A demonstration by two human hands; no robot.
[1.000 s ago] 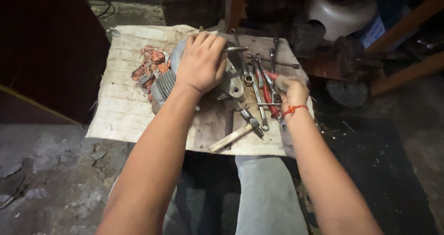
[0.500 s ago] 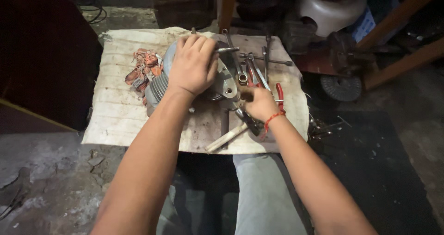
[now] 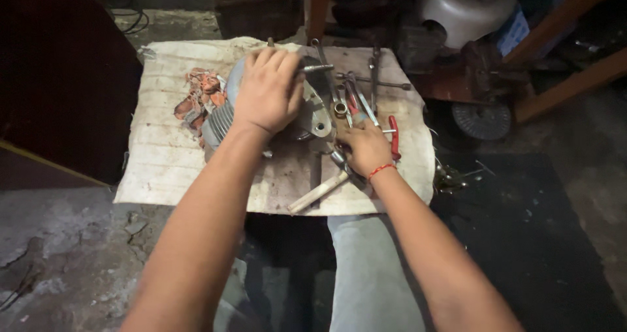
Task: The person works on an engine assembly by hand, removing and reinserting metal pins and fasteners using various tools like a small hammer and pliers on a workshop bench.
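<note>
— What is under the left hand (image 3: 266, 92)?

— One grey finned engine part (image 3: 225, 113), lying on the worn cloth (image 3: 160, 156) that covers the low counter (image 3: 287, 175), at the middle of the spread. The palm lies flat over its top, fingers (image 3: 277, 61) spread and curled down over the far edge, pressing rather than clasping.

— And the right hand (image 3: 366, 146)?

— Near and to the right of the engine part, knuckles up, resting on the row of tools. Its fingers are bent down among them, but whether they are closed on one tool cannot be told from this angle. One red thread band (image 3: 381, 171) circles the wrist.

— How many tools?

— At least five long steel wrenches and rods (image 3: 356, 97) fan out toward the far right, overlapping so that an exact count is not possible. One pair of red-handled pliers (image 3: 394, 136) lies just right of the hand. One pale wooden handle (image 3: 318, 192) slants toward the near edge.

— Anything else on the cloth?

— One crumpled red and white rag (image 3: 199, 94), touching the engine part on its left. The person's two legs in pale trousers (image 3: 372, 273) show below the counter.
</note>
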